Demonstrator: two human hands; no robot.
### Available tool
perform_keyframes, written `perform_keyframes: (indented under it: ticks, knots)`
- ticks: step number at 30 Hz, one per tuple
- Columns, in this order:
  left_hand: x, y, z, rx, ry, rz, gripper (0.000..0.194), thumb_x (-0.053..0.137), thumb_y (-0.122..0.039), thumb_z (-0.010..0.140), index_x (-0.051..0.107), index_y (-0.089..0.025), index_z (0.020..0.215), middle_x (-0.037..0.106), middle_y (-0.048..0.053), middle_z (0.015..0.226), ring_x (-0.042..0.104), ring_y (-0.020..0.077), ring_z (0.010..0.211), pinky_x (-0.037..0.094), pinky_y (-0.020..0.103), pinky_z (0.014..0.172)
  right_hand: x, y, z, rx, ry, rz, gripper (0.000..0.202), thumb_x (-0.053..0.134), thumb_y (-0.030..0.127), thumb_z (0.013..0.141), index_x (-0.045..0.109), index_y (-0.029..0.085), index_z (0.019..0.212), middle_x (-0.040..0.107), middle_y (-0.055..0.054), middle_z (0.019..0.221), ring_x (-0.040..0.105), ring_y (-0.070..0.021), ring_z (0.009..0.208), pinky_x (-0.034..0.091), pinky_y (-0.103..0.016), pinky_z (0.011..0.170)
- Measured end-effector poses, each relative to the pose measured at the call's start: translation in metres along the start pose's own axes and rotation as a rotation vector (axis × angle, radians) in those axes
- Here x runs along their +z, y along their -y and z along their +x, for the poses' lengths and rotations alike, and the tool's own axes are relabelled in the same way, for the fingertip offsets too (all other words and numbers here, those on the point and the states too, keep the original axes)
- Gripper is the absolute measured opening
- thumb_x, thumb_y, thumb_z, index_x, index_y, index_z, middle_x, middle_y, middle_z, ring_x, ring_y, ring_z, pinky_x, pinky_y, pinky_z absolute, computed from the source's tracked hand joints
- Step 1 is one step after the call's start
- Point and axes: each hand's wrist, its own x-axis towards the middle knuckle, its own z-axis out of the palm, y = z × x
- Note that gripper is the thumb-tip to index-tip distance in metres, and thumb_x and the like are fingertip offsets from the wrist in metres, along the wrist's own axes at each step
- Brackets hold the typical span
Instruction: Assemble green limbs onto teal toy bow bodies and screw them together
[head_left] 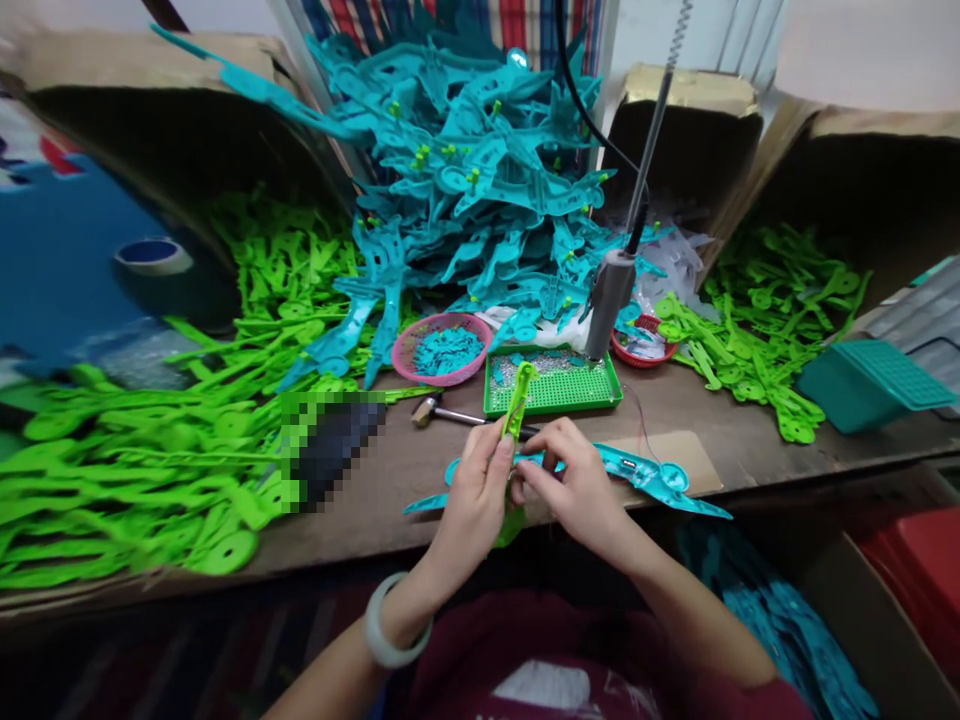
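Observation:
My left hand (484,470) is closed around a long bright green plastic piece (519,395), which it holds upright near the table's front edge. The fingers of my right hand (566,475) are bent and pinched together against the lower part of that piece; anything small between them is hidden. Beneath both hands lies a long turquoise plastic piece (649,470), stretching out to either side, with a small metal part set in it. Just beyond my hands, a hammer (450,412) rests on the table.
An electric screwdriver (611,300) hangs above a green tray (555,402) of small metal parts. Nearby stand a pink basket (401,362) and a red basket (645,358). Turquoise pieces (480,180) are heaped behind, green pieces (150,450) at left and more at right.

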Motion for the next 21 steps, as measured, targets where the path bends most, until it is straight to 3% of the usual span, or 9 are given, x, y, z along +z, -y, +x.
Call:
perform_keyframes:
  ticks: [2, 4, 7, 10, 15, 18, 20, 21]
  knots:
    - [0.002, 0.005, 0.002, 0.069, -0.044, 0.059, 0.044, 0.051, -0.056, 0.098, 0.067, -0.022, 0.121, 0.055, 0.001, 0.093, 0.050, 0.0094, 0.058, 0.044, 0.023, 0.049, 0.001, -0.003, 0.002, 0.027, 0.037, 0.030, 0.014, 0.063, 0.020, 0.088, 0.065, 0.019, 0.075, 0.059, -0.001, 0.078, 0.057, -0.0141, 0.073, 0.044, -0.027, 0.067]
    - [0.002, 0.008, 0.005, 0.053, -0.040, 0.031, 0.045, 0.054, -0.056, 0.096, 0.068, -0.022, 0.122, 0.054, 0.001, 0.092, 0.049, 0.0103, 0.062, 0.042, 0.023, 0.051, -0.001, -0.005, 0.005, 0.061, 0.069, 0.093, 0.018, 0.062, 0.021, 0.089, 0.064, 0.019, 0.071, 0.062, 0.000, 0.073, 0.057, -0.0145, 0.073, 0.043, -0.027, 0.070]
    - [-0.001, 0.006, 0.003, -0.135, 0.081, -0.213, 0.052, 0.065, -0.053, 0.091, 0.063, -0.021, 0.131, 0.055, -0.002, 0.081, 0.049, 0.0114, 0.065, 0.042, 0.024, 0.058, -0.009, -0.010, 0.008, 0.145, 0.046, 0.239, 0.016, 0.062, 0.030, 0.089, 0.064, 0.019, 0.076, 0.062, 0.001, 0.070, 0.054, -0.0132, 0.067, 0.042, -0.027, 0.066]
    - [-0.005, 0.003, -0.010, -0.379, 0.177, -0.485, 0.055, 0.080, -0.047, 0.080, 0.066, -0.018, 0.125, 0.060, -0.002, 0.078, 0.057, 0.0131, 0.075, 0.046, 0.025, 0.070, -0.019, -0.016, 0.005, 0.211, -0.026, 0.355, 0.021, 0.067, 0.039, 0.085, 0.061, 0.019, 0.078, 0.056, 0.003, 0.070, 0.048, -0.0112, 0.065, 0.037, -0.025, 0.061]
    - [-0.004, 0.011, -0.063, -0.720, 0.095, -0.783, 0.055, 0.082, -0.057, 0.077, 0.066, -0.024, 0.119, 0.069, 0.001, 0.085, 0.071, 0.0242, 0.092, 0.054, 0.040, 0.089, -0.018, -0.026, -0.021, 0.414, 0.070, 0.587, 0.035, 0.071, 0.053, 0.083, 0.056, 0.021, 0.081, 0.041, 0.007, 0.065, 0.028, -0.0068, 0.052, 0.023, -0.023, 0.047]
    - [-0.005, 0.018, -0.102, -0.893, 0.269, -0.820, 0.053, 0.085, -0.048, 0.078, 0.066, -0.023, 0.121, 0.072, 0.006, 0.101, 0.072, 0.0255, 0.100, 0.056, 0.040, 0.090, -0.013, -0.028, -0.045, 0.499, 0.135, 0.621, 0.038, 0.070, 0.056, 0.083, 0.054, 0.021, 0.081, 0.036, 0.009, 0.063, 0.023, -0.0057, 0.048, 0.019, -0.022, 0.043]
    - [-0.009, 0.023, -0.121, -0.927, 0.398, -0.762, 0.045, 0.087, -0.042, 0.077, 0.070, -0.018, 0.112, 0.073, 0.009, 0.106, 0.072, 0.0249, 0.101, 0.056, 0.036, 0.089, -0.012, -0.027, -0.058, 0.523, 0.136, 0.587, 0.036, 0.068, 0.055, 0.085, 0.054, 0.021, 0.082, 0.036, 0.009, 0.063, 0.025, -0.0060, 0.049, 0.020, -0.022, 0.044]
    - [-0.011, 0.025, -0.127, -0.911, 0.399, -0.717, 0.042, 0.085, -0.042, 0.078, 0.070, -0.018, 0.109, 0.074, 0.009, 0.104, 0.073, 0.0243, 0.099, 0.056, 0.035, 0.086, -0.012, -0.025, -0.063, 0.520, 0.135, 0.556, 0.034, 0.066, 0.053, 0.087, 0.055, 0.021, 0.083, 0.038, 0.008, 0.064, 0.028, -0.0066, 0.050, 0.023, -0.022, 0.045]
